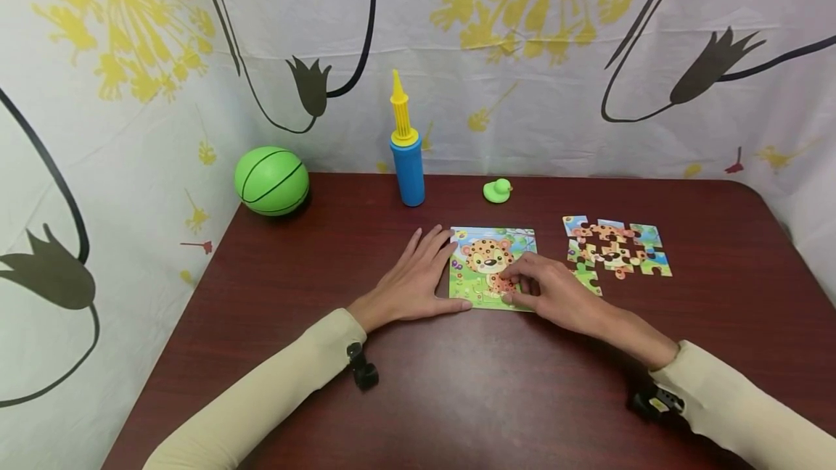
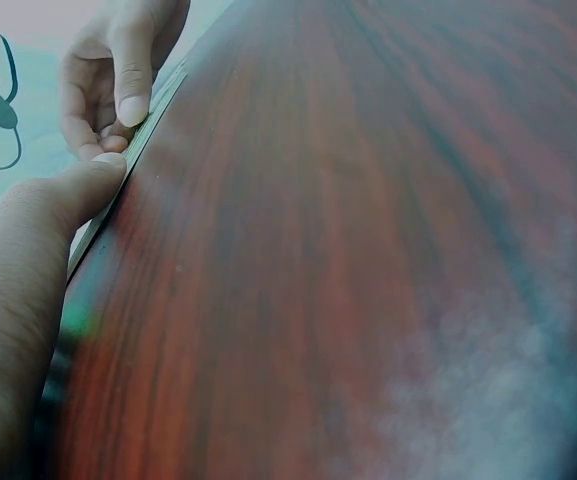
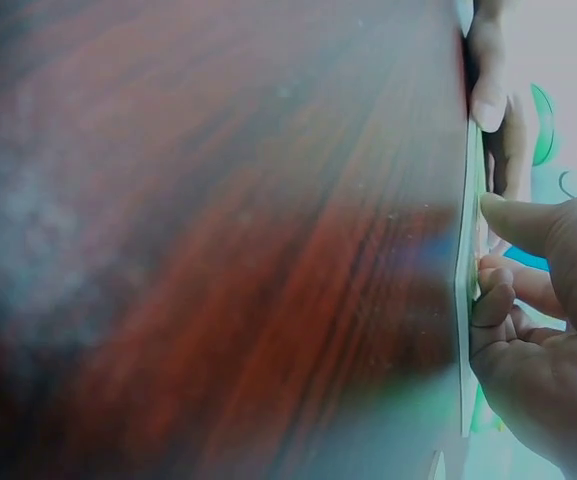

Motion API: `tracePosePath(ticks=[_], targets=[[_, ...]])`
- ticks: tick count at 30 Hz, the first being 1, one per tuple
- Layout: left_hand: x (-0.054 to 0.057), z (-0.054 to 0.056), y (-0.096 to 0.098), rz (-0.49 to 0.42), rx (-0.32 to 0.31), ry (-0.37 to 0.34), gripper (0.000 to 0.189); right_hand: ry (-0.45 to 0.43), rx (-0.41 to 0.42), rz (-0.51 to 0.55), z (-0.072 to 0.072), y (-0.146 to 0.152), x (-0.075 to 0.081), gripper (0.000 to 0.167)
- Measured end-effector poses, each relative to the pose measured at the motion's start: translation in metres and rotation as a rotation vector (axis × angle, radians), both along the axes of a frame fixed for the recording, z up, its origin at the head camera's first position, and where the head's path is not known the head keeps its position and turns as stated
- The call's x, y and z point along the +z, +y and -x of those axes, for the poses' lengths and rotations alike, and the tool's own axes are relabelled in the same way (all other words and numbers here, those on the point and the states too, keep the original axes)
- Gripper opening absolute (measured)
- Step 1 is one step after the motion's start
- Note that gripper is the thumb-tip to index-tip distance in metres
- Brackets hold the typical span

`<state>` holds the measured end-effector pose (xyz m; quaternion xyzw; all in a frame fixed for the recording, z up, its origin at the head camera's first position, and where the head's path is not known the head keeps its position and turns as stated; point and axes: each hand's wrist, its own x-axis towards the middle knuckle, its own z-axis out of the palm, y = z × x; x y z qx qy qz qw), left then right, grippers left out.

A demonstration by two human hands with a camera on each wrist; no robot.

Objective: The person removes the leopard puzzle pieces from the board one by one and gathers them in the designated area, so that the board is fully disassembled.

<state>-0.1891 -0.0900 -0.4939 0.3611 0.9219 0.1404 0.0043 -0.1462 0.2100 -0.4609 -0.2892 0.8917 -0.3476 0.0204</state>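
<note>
A flat puzzle board [image 1: 466,294] printed with a cartoon leopard lies on the dark wooden table. My left hand [image 1: 413,278] rests along its left side, fingers extended, thumb on the lower edge. At the board's lower right, my right hand [image 1: 555,291] has curled fingers, with thumb and fingertips touching the picture a short gap apart. Whether a piece sits between them is hidden. Faint piece outlines show near those fingertips. From the right wrist, that hand [image 3: 553,290] is low against the board's edge. Loose puzzle pieces [image 1: 614,229] with leopard parts lie right of the board.
Behind the board sits a green rubber duck [image 1: 497,191]. A blue and yellow hand pump [image 1: 409,169] stands upright near the table's back edge. A green ball [image 1: 271,181] is at the back left corner. Patterned cloth [image 1: 405,13] hangs behind the table.
</note>
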Motion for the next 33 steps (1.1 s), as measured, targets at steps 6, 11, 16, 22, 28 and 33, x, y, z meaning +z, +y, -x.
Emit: tracePosePath(ticks=[6,11,16,22,28,33], targets=[[0.0005,0.0001,0.0002,0.004,0.001,-0.002,0.113,0.001,0.026,-0.023,0.0,0.0008,0.0023,0.03],[0.0017,-0.0006,0.0,0.002,0.003,-0.006,0.113,-0.011,0.035,-0.034,-0.0001,0.0005,0.0031,0.031],[0.0025,-0.0012,0.0002,-0.003,0.003,-0.012,0.113,-0.016,0.037,-0.034,-0.0009,-0.0002,0.0044,0.031],[0.0026,-0.0015,0.0004,-0.003,0.003,-0.011,0.112,0.005,0.045,-0.006,-0.0026,-0.0008,0.0051,0.031],[0.0018,-0.0011,0.0003,-0.005,0.005,-0.01,0.113,0.022,0.03,0.005,-0.0037,-0.0019,0.0029,0.031],[0.0008,-0.0007,0.0006,0.0,0.007,-0.011,0.112,-0.002,0.001,0.011,-0.0047,-0.003,0.0027,0.028]])
